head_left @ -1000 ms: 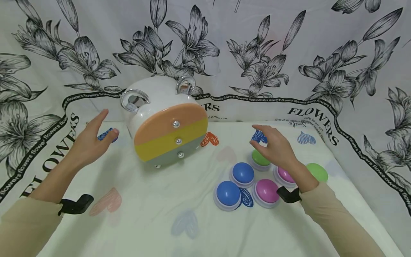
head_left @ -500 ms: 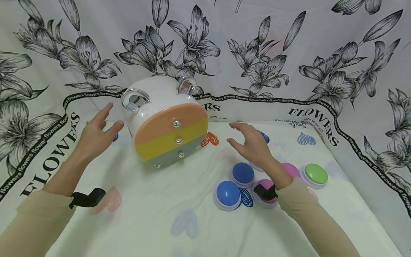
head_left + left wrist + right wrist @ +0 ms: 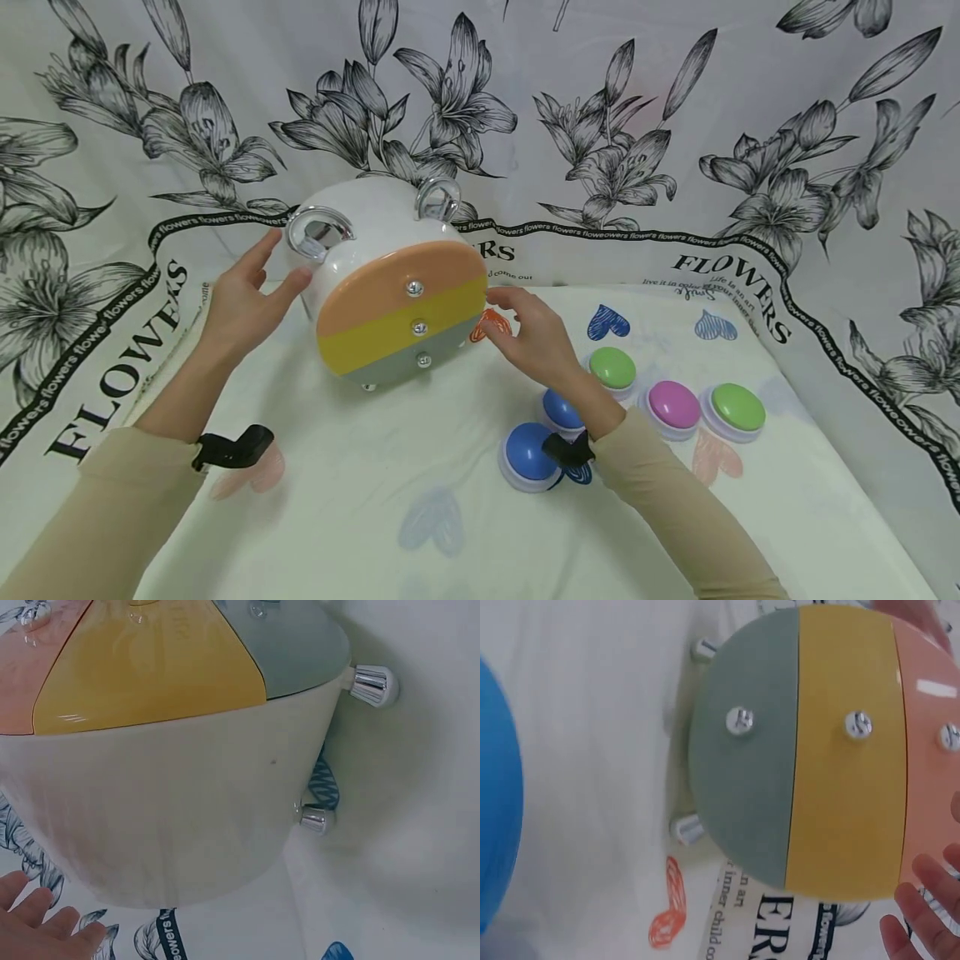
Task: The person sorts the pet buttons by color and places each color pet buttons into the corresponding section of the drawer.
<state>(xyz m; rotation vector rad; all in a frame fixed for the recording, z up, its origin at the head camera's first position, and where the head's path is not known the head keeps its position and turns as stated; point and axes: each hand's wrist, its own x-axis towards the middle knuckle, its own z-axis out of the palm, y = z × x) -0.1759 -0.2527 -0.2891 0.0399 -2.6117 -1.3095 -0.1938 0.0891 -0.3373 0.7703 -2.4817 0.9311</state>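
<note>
A white drawer box (image 3: 367,200) with a rounded body stands on the cloth, tilted to my view. Its front has an orange, a yellow (image 3: 844,772) and a grey-green drawer (image 3: 742,772), each with a shiny round knob. Two silver ear-like rings sit on top, and short silver feet (image 3: 373,685) show beneath. My left hand (image 3: 243,308) is at the box's left side, thumb and fingers spread, thumb tip overlapping the white wall in the head view. At the right edge of the front is my right hand (image 3: 528,337), thumb and fingers apart. Neither hand holds anything.
Right of the box lie several dome-topped round buttons: blue (image 3: 527,450), green (image 3: 612,368) and magenta (image 3: 673,405), plus another green one (image 3: 738,407). My right forearm passes over some of them. A flower-printed cloth (image 3: 600,150) hangs behind.
Both hands have closed in on the box, the left moving right and the right sweeping left from above the buttons. The box stays where it was.
</note>
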